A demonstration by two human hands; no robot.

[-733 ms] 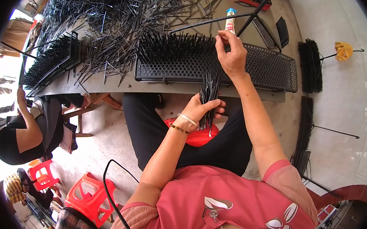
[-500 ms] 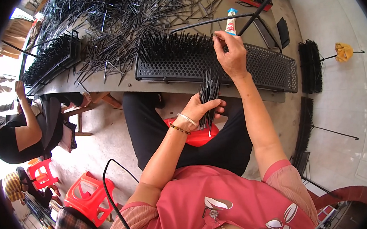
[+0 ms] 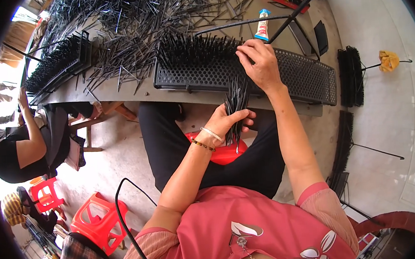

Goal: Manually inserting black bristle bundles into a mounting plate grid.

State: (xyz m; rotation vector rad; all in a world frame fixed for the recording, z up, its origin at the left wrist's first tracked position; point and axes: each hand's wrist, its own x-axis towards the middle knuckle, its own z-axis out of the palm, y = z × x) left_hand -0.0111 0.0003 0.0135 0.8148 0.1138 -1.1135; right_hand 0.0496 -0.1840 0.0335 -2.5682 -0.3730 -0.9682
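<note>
My left hand is closed round a bundle of thin black strips, held upright over my lap at the table's front edge. In front of it lies a long black perforated rack. Black bristle-like strips stand densely in its left part, while the holes toward the right are bare. My right hand is over the rack, where the standing strips end. Its thumb and fingers are pinched together; whatever sits between the tips is too small to make out.
A large heap of loose black strips covers the table's far left. Behind my right hand lies a small wrapped packet, near a slanting black rod. At left, another person works at a similar bristled rack. Red stools stand behind.
My right hand has shifted slightly left, toward the standing strips, uncovering more of the packet. My left hand keeps its bundle in nearly the same place.
</note>
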